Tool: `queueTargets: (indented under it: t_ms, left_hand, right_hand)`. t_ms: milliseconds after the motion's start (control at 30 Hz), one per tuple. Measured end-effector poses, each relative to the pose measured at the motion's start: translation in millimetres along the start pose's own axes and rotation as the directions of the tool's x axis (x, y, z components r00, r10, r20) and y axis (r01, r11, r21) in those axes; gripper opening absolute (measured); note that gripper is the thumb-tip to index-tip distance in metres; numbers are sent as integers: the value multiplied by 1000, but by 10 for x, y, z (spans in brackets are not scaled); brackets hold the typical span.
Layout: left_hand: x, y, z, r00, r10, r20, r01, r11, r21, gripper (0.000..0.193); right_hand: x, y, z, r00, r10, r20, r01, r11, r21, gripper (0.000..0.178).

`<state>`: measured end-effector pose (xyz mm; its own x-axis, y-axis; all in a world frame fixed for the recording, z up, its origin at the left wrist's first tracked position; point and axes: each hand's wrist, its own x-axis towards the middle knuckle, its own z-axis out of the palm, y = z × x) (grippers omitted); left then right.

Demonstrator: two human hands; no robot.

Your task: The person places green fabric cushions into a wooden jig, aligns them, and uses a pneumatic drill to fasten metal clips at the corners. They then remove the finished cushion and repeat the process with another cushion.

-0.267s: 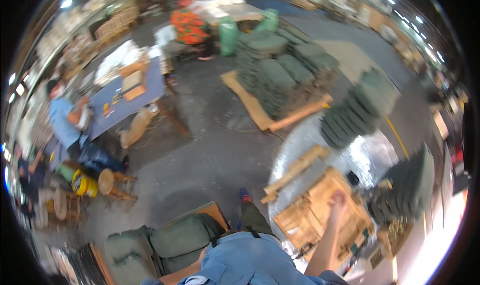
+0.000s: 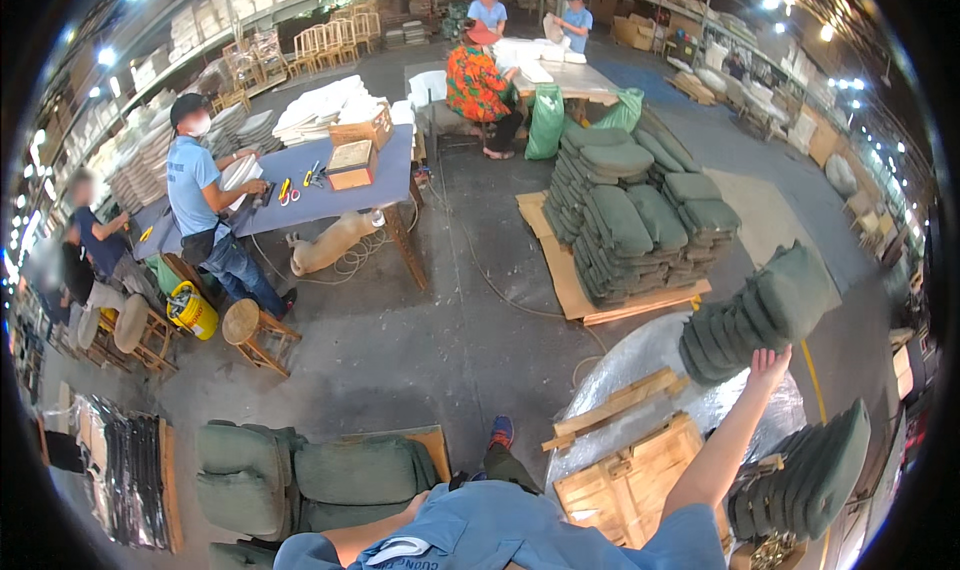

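Note:
My right arm stretches over the round silvery-covered table. My right hand (image 2: 768, 367) is at the near side of a tall leaning stack of dark green cushions (image 2: 745, 315), fingers extended against it; no cushion is lifted. My left forearm (image 2: 372, 534) bends in at my waist, and the fingers of that hand are hidden. Close to it lies a pile of green cushions (image 2: 355, 470) on cardboard. Before me on the round table (image 2: 590, 395) are a wooden board frame (image 2: 635, 480) and loose wooden strips (image 2: 620, 407). Another green cushion stack (image 2: 805, 480) leans at the right.
A big cushion pile (image 2: 630, 210) rests on cardboard ahead. At left, a person (image 2: 195, 190) works at a blue-topped table (image 2: 340, 190) near a wooden stool (image 2: 260, 332) and yellow bucket (image 2: 193, 310). More people sit and stand at a far table (image 2: 590, 80). A hose (image 2: 490, 280) crosses the floor.
My right hand has moved from over the wooden boards, forward and right, to the leaning cushion stack. The view has shifted, and the surroundings sit farther right and lower in it.

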<state>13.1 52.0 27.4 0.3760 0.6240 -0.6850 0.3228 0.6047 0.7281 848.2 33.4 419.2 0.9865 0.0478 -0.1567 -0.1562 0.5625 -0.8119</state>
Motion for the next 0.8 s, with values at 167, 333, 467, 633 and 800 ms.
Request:
queueTargets:
  t_ms: [167, 333, 467, 633, 800]
  left_hand:
    - [-268, 479, 307, 976, -217, -1, 211, 950, -232, 35]
    - [-573, 894, 370, 971, -231, -64, 212, 953, -216, 38]
    - [-846, 1147, 430, 937, -339, -83, 301, 906, -298, 41]
    - [-514, 861, 513, 861, -501, 92, 442, 646, -622, 42]
    - [-111, 152, 495, 841, -534, 85, 453, 611, -649, 44]
  right_hand:
    - [689, -332, 308, 991, 34, -132, -44, 997, -70, 107]
    - [1090, -214, 285, 986, 114, -123, -117, 993, -18, 96]
    - [1203, 120, 233, 996, 86, 6, -86, 994, -72, 75]
    - [1496, -257, 159, 995, 91, -30, -93, 992, -82, 76]
    - [1346, -382, 234, 977, -163, 140, 182, 974, -135, 62]
